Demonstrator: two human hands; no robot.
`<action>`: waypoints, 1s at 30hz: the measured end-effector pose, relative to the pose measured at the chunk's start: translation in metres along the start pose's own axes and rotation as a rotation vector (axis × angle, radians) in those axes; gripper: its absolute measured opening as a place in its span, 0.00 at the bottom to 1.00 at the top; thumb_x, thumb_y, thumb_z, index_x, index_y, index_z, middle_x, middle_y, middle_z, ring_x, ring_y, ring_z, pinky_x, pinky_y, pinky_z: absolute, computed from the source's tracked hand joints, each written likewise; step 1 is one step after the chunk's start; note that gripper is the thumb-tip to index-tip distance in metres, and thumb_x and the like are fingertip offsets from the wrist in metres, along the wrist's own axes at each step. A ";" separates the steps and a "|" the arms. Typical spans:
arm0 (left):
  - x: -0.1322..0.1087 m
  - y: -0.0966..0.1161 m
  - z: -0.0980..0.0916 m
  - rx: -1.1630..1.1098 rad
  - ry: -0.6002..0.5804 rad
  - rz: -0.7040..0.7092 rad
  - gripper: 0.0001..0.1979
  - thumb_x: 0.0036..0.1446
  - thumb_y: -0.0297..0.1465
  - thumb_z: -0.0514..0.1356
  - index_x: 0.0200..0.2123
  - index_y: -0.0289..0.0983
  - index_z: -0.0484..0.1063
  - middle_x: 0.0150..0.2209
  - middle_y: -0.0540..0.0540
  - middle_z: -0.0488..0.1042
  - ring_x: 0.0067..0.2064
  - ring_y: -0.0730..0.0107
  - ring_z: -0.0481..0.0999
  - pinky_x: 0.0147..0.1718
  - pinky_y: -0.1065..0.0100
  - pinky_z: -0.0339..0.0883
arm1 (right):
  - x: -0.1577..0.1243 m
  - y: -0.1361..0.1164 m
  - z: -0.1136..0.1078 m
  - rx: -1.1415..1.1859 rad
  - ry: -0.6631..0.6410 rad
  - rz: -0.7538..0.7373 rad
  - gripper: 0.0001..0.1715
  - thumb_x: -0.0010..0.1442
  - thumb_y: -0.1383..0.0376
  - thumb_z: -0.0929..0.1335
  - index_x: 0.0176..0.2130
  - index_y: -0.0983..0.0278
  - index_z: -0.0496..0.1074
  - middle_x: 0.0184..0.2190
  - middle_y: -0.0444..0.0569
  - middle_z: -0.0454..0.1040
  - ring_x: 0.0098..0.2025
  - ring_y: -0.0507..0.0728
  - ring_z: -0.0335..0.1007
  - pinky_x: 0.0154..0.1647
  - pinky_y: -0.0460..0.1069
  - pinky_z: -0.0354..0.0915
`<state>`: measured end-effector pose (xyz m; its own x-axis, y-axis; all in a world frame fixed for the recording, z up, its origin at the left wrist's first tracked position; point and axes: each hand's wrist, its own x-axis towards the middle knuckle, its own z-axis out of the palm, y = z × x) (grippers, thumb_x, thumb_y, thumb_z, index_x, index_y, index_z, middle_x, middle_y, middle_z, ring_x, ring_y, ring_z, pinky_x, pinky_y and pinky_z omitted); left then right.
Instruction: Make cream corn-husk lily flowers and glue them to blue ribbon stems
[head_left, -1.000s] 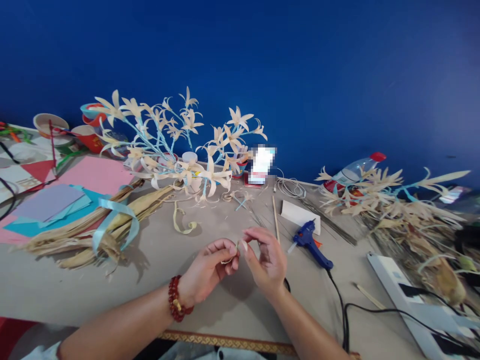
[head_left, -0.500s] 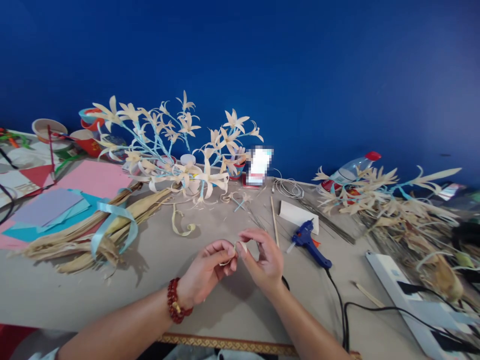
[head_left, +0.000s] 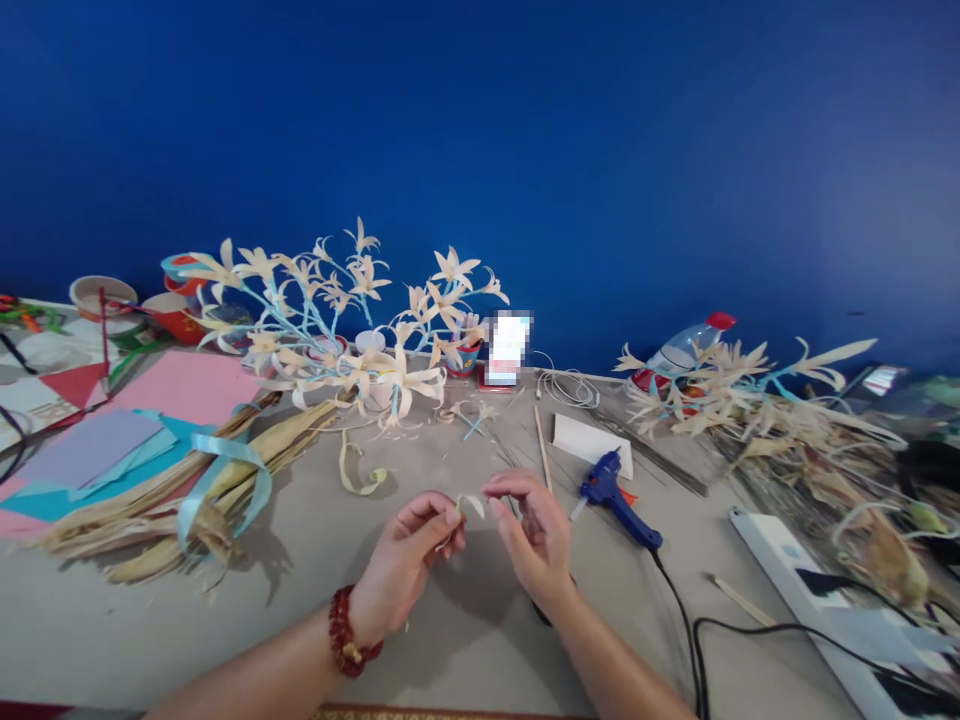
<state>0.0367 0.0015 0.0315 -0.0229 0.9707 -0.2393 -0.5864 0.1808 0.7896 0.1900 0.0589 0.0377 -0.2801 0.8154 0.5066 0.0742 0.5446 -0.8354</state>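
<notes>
Above the grey table (head_left: 315, 560), my left hand (head_left: 401, 570) pinches a small pale husk petal (head_left: 466, 505) between thumb and fingers. A red bead bracelet (head_left: 343, 632) sits on that wrist. My right hand (head_left: 534, 535) hovers close beside it, its fingertips pinched together just right of the petal's free tip. Whether the right fingers touch the petal I cannot tell. A blue glue gun (head_left: 615, 498) lies just right of my hands.
Finished husk flowers on blue stems (head_left: 352, 320) stand behind. Dried husks tied with blue ribbon (head_left: 202, 480) and coloured paper sheets (head_left: 112, 440) lie at the left. More husk flowers (head_left: 742, 395), a plastic bottle (head_left: 686, 350), thin wires (head_left: 660, 455), a stick (head_left: 541, 450) and a black cord (head_left: 690, 640) lie at the right.
The camera tilted up a little, so everything sits lower in the picture. My hands drew slightly apart, and the petal's tip now shows between them.
</notes>
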 end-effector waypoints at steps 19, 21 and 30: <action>-0.002 -0.002 -0.010 0.550 0.115 0.489 0.04 0.54 0.33 0.64 0.28 0.41 0.77 0.30 0.45 0.74 0.35 0.61 0.70 0.37 0.66 0.62 | -0.004 -0.010 0.014 0.200 -0.078 0.122 0.03 0.58 0.64 0.69 0.34 0.61 0.73 0.32 0.47 0.72 0.33 0.54 0.69 0.34 0.48 0.68; -0.002 -0.002 -0.010 0.596 0.101 0.520 0.04 0.54 0.32 0.63 0.28 0.41 0.77 0.30 0.45 0.75 0.35 0.62 0.71 0.36 0.66 0.63 | -0.003 -0.011 0.014 0.219 -0.070 0.141 0.03 0.58 0.64 0.69 0.34 0.61 0.73 0.31 0.46 0.71 0.31 0.53 0.68 0.32 0.47 0.67; 0.001 -0.010 -0.015 0.707 0.028 0.671 0.04 0.57 0.27 0.60 0.31 0.39 0.75 0.29 0.46 0.75 0.33 0.65 0.73 0.35 0.67 0.66 | -0.005 -0.013 0.019 0.321 -0.094 0.240 0.08 0.56 0.61 0.71 0.31 0.63 0.71 0.27 0.43 0.67 0.28 0.51 0.64 0.30 0.46 0.64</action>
<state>0.0305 -0.0020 0.0152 -0.1991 0.9043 0.3777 0.1766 -0.3460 0.9215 0.1724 0.0443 0.0424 -0.3787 0.8820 0.2804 -0.1499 0.2404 -0.9590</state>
